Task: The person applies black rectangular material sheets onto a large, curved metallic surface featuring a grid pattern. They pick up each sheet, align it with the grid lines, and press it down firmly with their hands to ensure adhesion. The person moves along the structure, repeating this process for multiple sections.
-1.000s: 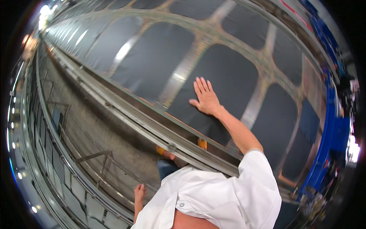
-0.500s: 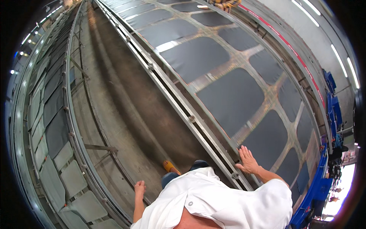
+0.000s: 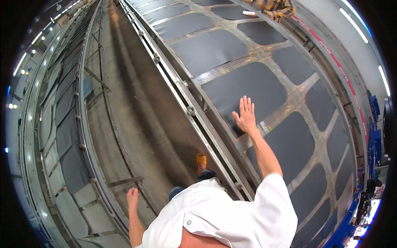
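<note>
My right hand (image 3: 246, 115) lies flat with its fingers spread on a dark grey sheet (image 3: 252, 89) of the long work table (image 3: 231, 53) to my right. The table holds several such dark sheets in rows, with shiny pale strips between them. My left hand (image 3: 132, 194) hangs by my side over the floor, fingers loosely curled, holding nothing. I wear a white shirt (image 3: 223, 217), and an orange shoe (image 3: 201, 158) shows below me on the aisle floor.
A metal rail (image 3: 182, 99) edges the table beside the concrete aisle (image 3: 128, 91). A second long table with grey sheets (image 3: 62, 120) runs along the left. Another person in a checked sleeve (image 3: 273, 6) works at the far top. Blue frames (image 3: 372, 140) stand at the right.
My right hand has moved forward along the table and onto another dark sheet. The view has shifted as I walk down the aisle. My left hand stays hanging.
</note>
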Motion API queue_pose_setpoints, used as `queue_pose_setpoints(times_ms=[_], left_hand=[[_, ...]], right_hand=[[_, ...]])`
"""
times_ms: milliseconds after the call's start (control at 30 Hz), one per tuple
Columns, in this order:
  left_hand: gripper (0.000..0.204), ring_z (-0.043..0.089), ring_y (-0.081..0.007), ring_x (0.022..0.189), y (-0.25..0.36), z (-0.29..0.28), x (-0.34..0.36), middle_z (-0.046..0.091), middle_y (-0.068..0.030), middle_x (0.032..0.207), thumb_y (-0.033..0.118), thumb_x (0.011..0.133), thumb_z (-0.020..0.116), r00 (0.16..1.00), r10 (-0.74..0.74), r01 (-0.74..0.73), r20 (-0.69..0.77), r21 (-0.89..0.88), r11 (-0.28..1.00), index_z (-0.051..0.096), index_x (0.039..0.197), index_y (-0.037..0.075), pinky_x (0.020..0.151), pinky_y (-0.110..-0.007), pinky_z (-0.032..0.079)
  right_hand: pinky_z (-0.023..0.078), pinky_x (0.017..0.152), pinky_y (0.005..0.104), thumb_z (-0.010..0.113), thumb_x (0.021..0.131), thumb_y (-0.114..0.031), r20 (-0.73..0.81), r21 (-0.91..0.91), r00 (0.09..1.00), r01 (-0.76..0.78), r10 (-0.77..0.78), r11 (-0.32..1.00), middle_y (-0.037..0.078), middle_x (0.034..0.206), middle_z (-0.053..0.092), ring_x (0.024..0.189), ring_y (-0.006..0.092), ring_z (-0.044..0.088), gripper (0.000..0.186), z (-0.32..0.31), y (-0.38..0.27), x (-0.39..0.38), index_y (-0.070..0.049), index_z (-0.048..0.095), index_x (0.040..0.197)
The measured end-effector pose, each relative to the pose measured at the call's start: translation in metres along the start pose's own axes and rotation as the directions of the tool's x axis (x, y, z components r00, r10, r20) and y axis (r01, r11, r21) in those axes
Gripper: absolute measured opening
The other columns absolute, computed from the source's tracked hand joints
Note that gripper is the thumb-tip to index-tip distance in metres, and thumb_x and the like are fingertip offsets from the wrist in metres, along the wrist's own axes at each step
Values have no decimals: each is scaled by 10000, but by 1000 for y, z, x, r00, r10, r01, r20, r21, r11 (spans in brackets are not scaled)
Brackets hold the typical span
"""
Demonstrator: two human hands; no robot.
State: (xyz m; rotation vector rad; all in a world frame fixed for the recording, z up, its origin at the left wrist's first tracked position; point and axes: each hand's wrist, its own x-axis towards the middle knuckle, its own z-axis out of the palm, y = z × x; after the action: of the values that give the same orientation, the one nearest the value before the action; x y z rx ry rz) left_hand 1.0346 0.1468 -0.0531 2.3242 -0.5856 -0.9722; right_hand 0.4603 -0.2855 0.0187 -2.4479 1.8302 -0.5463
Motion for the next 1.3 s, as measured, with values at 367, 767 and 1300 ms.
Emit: queue_pose_setpoints(times_ms=[367,767,1300], left_hand=[[273,593,-185,733,45,30,51,648,-83,832,291,947,621,832,-480,449,277,172,877,672,1017,32,633,-352,454],[357,670,-257,938,146,-28,376,715,-167,987,316,921,648,906,-268,183,328,266,946,694,1072,-4,831,-394,509],[323,669,-229,856,438,-127,661,714,-155,983,244,972,589,956,-294,295,-18,94,951,652,1115,-38,751,-363,524]], right_hand=[[101,1211,536,474,950,-514,268,172,929,214,-255,961,267,1596,201,1494,410,157,823,48,-123,71,57,274,1507],[510,722,510,569,943,-379,426,-46,832,-372,355,927,217,784,660,795,423,656,321,16,-185,216,-68,645,980],[549,799,432,656,919,-238,-52,400,988,-114,146,909,179,1004,710,896,363,681,295,250,-344,740,-23,662,1121]])
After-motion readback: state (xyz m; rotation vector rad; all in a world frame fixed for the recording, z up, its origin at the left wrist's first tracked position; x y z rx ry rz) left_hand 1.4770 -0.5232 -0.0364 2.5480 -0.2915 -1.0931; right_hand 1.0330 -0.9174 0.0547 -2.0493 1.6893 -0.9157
